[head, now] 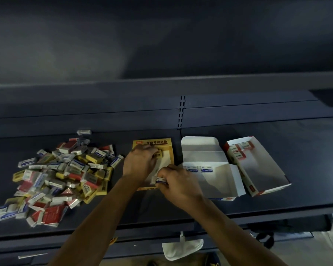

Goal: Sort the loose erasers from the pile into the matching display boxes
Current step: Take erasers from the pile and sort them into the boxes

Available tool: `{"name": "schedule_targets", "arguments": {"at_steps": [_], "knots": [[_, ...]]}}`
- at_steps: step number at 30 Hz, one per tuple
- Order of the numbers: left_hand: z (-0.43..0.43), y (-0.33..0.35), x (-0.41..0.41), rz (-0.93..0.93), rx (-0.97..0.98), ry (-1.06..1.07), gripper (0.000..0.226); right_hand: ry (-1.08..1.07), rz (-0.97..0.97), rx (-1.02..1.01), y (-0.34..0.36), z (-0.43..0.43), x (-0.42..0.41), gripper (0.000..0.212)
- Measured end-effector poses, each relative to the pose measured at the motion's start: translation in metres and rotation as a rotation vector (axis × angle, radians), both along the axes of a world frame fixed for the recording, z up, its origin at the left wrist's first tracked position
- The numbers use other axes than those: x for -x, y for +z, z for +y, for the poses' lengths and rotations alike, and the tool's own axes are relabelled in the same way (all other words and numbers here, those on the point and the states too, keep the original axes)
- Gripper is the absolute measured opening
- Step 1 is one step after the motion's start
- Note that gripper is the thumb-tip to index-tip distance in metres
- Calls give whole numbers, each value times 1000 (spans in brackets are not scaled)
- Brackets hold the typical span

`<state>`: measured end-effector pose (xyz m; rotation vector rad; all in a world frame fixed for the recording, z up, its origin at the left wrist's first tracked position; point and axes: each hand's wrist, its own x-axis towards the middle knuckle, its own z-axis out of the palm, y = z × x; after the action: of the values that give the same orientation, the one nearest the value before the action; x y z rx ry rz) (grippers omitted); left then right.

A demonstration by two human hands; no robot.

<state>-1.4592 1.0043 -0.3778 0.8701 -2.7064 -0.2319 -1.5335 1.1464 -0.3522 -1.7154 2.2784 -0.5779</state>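
Left hand (137,162) places yellow eraser (159,154); right hand (178,184) grips one

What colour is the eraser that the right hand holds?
White with a blue band. The head view shows the eraser pinched in the right hand.

shelf (258,131): matt dark metal | display boxes (215,181): smooth card | erasers (56,169): glossy wrappers
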Motion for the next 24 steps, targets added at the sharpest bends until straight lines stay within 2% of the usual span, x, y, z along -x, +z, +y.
{"name": "schedule_targets", "arguments": {"at_steps": [6,12,24], "knots": [[3,-5,-7,44,49,8,4,8,-20,4,-2,0,2,21],[9,-1,-7,-4,65,57,6,0,-28,12,-4,-1,3,20],[25,6,-9,78,-17,55,7,-51,-44,138,5,7,15,19]]}}
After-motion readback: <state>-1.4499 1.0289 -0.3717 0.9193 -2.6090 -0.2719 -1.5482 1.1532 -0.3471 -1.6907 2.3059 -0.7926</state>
